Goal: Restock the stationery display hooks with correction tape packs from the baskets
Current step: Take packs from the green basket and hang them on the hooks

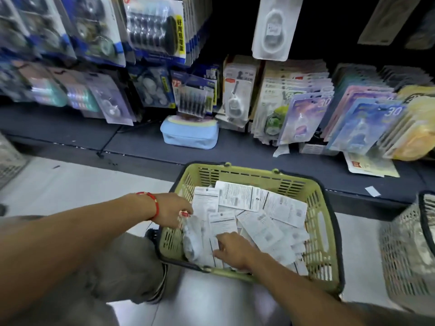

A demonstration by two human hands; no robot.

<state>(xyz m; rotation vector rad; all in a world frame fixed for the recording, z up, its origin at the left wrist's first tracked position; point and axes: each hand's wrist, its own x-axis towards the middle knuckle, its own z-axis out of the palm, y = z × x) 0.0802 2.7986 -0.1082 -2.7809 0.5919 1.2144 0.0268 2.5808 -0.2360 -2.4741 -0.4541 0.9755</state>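
A green basket (259,171) stands on the floor in front of the shelf, filled with correction tape packs (270,222) lying mostly white back up. My left hand (173,208), with a red cord on its wrist, reaches in at the basket's left side. Its fingers curl over the top of an upright bundle of packs (191,238). My right hand (233,250) lies on the packs near the front rim, fingers spread flat on a card. A single white correction tape pack (270,29) hangs from a hook above the shelf.
The dark shelf ledge (70,123) carries leaning rows of carded packs (306,102) and a light blue pouch (189,135). A grey mesh basket (404,255) stands at the right, and another (9,161) at the left edge. My knee is beside the green basket.
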